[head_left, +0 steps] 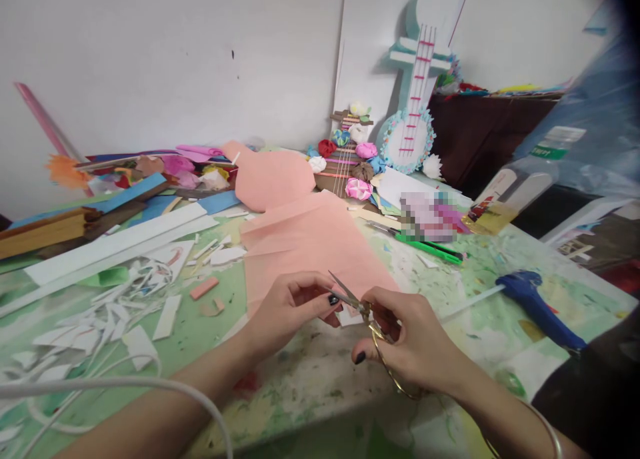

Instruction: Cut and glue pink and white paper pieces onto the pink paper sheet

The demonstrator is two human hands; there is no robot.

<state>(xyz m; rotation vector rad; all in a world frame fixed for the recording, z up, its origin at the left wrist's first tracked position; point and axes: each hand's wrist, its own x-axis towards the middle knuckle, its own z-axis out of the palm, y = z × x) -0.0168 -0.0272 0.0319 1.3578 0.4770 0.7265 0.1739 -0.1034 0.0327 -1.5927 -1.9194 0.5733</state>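
Note:
My right hand (pixel 407 332) grips a pair of gold-handled scissors (pixel 353 300), its thumb and fingers at the handle loops. The blades point up and to the left, slightly parted. Close by, my left hand (pixel 305 302) curls in a pinch, thumb and fingertips beside the blades. What lies in that pinch is too small to make out. A small whitish piece (pixel 351 316) shows just below the scissors. Under and beyond both hands spreads a creased sheet of salmon-pink paper (pixel 315 239), with a second, rounded pink piece (pixel 275 175) behind it.
White paper scraps (pixel 95 329) litter the left, crossed by a white cable (pixel 190 389). A green utility knife (pixel 430 245), a blue glue gun (pixel 540 305) and a bottle with yellow liquid (pixel 520 185) are on the right. Paper-flower crafts (pixel 350 155) and a lute-shaped model (pixel 407 139) stand behind.

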